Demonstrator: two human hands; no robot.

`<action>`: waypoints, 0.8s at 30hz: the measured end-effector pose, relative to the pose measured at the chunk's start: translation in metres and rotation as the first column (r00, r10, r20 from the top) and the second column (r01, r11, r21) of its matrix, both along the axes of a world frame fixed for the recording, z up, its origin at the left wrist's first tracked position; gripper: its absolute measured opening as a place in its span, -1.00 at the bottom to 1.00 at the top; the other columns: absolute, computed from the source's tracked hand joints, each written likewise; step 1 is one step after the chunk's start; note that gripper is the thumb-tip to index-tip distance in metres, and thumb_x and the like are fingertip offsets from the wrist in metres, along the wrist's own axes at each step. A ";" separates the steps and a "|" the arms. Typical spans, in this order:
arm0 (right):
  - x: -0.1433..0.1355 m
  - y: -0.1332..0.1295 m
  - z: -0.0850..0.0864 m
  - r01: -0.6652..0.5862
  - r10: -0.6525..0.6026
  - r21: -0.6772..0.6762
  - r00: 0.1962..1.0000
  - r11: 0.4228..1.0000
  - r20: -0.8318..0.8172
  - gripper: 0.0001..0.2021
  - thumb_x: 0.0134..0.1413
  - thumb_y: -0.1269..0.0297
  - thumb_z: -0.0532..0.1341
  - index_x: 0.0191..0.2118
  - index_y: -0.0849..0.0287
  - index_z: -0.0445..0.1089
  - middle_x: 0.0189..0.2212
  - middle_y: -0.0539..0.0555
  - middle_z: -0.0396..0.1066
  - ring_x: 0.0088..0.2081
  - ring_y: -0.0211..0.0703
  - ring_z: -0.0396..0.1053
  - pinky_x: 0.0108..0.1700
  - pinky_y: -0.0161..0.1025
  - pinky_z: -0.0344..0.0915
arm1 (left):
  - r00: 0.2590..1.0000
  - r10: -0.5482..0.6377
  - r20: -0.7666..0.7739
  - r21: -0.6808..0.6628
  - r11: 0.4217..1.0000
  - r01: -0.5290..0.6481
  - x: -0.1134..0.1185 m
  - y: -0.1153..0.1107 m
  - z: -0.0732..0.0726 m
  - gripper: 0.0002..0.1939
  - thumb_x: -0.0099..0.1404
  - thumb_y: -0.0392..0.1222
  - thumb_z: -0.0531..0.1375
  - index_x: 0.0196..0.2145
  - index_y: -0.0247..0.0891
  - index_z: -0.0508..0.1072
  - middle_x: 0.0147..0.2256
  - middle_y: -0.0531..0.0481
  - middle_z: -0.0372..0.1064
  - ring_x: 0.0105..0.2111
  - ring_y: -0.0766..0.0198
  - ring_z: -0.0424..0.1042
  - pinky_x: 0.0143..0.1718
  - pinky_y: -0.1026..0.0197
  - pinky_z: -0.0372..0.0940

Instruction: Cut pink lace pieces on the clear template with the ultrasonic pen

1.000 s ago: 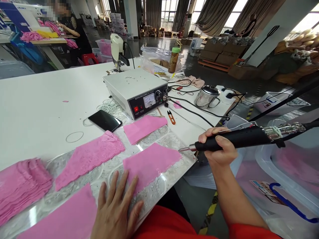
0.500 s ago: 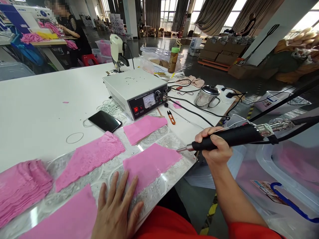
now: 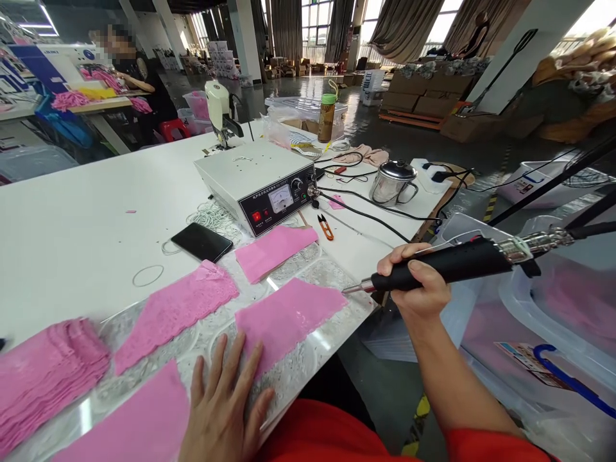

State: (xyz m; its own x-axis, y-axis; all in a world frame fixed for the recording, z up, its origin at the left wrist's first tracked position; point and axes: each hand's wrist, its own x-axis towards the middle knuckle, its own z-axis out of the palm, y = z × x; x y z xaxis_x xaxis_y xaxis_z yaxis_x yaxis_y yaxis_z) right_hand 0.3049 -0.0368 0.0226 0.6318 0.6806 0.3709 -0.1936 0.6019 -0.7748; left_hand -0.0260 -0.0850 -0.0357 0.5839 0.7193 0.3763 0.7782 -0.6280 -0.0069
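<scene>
My right hand point(image 3: 416, 273) is wrapped round the black handle of an ultrasonic cutter point(image 3: 445, 264), a cabled handpiece with a thin metal tip. That tip meets the right corner of a pink fabric piece point(image 3: 291, 317) lying on a clear, scratched plastic sheet point(image 3: 332, 273). Fingers spread, my left hand point(image 3: 226, 401) lies flat on the sheet, its fingertips at the left edge of that piece. Around it are another plain pink piece point(image 3: 139, 417), a lace-edged pink piece point(image 3: 178, 314), a stack of pink lace pieces point(image 3: 52, 378) and a smaller pink piece point(image 3: 276, 250).
Behind the fabric stand a control box point(image 3: 257, 186) with a dial, a phone point(image 3: 202, 242) and orange thread snips point(image 3: 326, 227). A glass mug point(image 3: 392, 183) and cables sit at the right. Plastic bins point(image 3: 553, 321) flank the table. A co-worker point(image 3: 139, 77) sits at the far left.
The view has shifted slightly. Both hands keep nearly the same place; the cutter's tip is still at the fabric's right corner.
</scene>
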 end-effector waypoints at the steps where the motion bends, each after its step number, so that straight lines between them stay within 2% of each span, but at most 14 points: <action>1: -0.001 0.000 0.000 -0.003 0.003 -0.003 1.000 1.000 0.001 -0.91 -0.27 0.32 0.19 -0.49 0.16 0.36 -0.57 -0.05 0.31 -0.64 -0.26 0.31 -0.59 -0.25 0.24 | 1.000 0.002 -0.001 -0.001 1.000 -0.002 0.000 0.000 0.000 -0.34 0.36 -0.14 0.10 0.36 -0.13 -0.01 0.32 -0.14 0.00 0.35 -0.09 -0.14 0.32 -0.25 -0.22; 16: -0.004 0.001 -0.001 -0.053 0.053 -0.006 0.999 0.999 0.005 -0.90 -0.26 0.31 0.23 -0.48 0.16 0.38 -0.57 -0.06 0.34 -0.63 -0.24 0.34 -0.57 -0.25 0.26 | 1.000 0.018 -0.011 -0.004 1.000 -0.018 0.000 -0.002 0.000 -0.33 0.37 -0.13 0.09 0.36 -0.11 -0.04 0.32 -0.16 0.00 0.35 -0.12 -0.13 0.29 -0.30 -0.16; 24: -0.004 0.000 -0.001 -0.064 0.064 0.013 0.998 0.998 0.022 -0.92 -0.24 0.33 0.23 -0.49 0.17 0.37 -0.57 -0.05 0.34 -0.62 -0.24 0.34 -0.55 -0.24 0.26 | 0.999 -0.029 0.036 0.006 1.000 0.029 -0.001 -0.002 0.006 -0.34 0.36 -0.22 0.09 0.36 -0.16 -0.02 0.31 -0.17 0.01 0.36 -0.08 -0.15 0.33 -0.22 -0.26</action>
State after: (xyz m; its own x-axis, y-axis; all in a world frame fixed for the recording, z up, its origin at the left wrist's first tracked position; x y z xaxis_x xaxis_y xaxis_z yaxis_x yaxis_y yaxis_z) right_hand 0.3012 -0.0363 0.0213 0.5785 0.7143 0.3937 -0.2151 0.5993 -0.7711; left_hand -0.0271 -0.0870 -0.0294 0.5908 0.7002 0.4009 0.7593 -0.6505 0.0171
